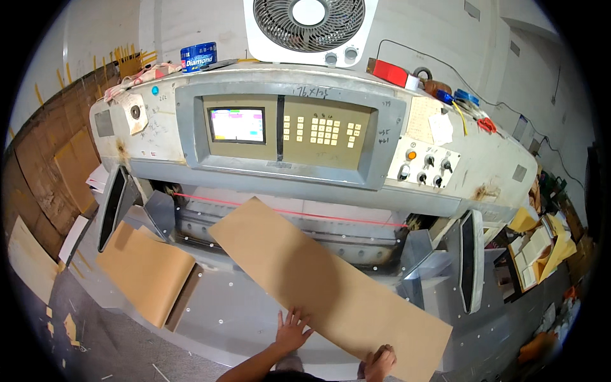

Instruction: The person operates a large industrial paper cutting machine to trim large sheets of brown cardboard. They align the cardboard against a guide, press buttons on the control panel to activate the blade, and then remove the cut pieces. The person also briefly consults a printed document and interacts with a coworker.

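L hand [291,330] & R hand [380,363] flat on long brown cardboard strip [324,283] at cutter table [235,312].

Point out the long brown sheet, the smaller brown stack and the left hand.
long brown sheet [324,280], head view, its middle.
smaller brown stack [145,272], head view, top face.
left hand [291,331], head view, back of hand.

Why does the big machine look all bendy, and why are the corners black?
In the head view, the fisheye lens curves the cutting machine and leaves black corners; its small screen glows washed-out; the long brown board stays sharp, with the left hand and right hand on it.
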The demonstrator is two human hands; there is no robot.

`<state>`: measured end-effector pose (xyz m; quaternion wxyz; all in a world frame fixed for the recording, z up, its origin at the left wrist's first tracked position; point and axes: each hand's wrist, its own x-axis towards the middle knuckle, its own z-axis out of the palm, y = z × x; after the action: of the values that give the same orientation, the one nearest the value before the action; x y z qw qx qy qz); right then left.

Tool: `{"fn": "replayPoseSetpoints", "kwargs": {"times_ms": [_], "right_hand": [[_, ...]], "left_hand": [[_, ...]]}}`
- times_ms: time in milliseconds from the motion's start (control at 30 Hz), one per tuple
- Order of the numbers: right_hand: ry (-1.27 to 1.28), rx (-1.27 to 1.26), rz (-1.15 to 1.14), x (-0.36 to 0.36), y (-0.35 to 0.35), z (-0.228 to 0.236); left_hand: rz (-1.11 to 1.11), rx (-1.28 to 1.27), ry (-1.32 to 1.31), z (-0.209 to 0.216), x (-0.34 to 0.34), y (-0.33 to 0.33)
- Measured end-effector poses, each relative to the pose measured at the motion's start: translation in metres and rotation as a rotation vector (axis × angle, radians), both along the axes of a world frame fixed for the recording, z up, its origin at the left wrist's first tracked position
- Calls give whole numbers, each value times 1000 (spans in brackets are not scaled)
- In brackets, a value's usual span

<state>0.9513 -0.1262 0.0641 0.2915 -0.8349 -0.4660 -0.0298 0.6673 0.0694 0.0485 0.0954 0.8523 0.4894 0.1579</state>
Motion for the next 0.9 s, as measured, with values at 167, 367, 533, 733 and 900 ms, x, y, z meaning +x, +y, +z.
{"fn": "replayPoseSetpoints", "kwargs": {"times_ms": [167,367,533,733,900], "right_hand": [[-179,-36,40,-16,-25,13],[-96,-246,10,-25,-52,23],[-111,-74,-28,-26,-51,14],[-63,-60,-129,-24,-52,16],[-35,-90,-147,-23,-73,26]], "left_hand": [[-22,90,115,4,21,25],[-50,147,-19,37,96,45],[-273,121,-127,23,163,26],[-345,67,-47,10,178,-25],[-430,29,29,15,172,-37]]}}
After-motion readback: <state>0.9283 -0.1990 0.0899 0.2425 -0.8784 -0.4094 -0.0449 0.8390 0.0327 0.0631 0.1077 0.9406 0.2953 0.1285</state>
